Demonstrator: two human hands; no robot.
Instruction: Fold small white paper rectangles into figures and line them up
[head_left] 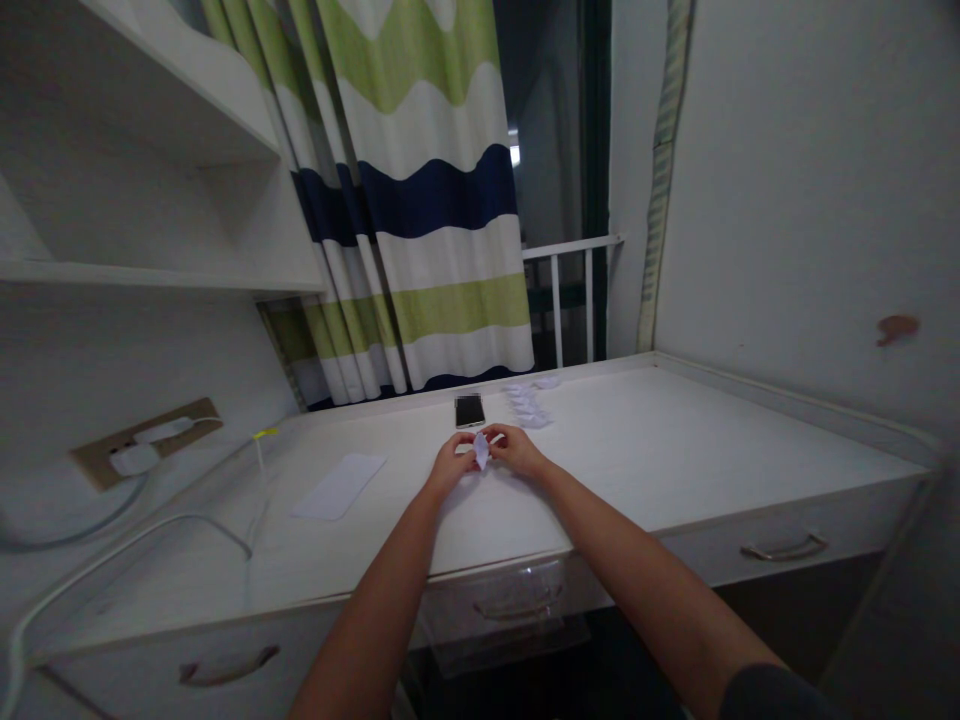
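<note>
Between my two hands is a small piece of folded white paper (pixel 481 450), held just above the desk top. The fingers of my left hand (pixel 452 463) pinch its left side. On the other side, my right hand (pixel 516 450) grips it with thumb and fingertips. Just beyond my hands lies a dark-screened phone (pixel 470 410). A cluster of several folded white paper pieces (pixel 529 405) sits behind my right hand. To the left, a flat stack or sheet of white paper (pixel 340 487) rests on the desk.
The white desk (pixel 637 440) has drawers with metal handles (pixel 784 548) along its front. Chargers (pixel 135 458) are plugged into a wall socket at the left, and a white cable (pixel 187 517) loops over the desk. A striped curtain (pixel 450 200) hangs behind, with shelves (pixel 150 275) at upper left.
</note>
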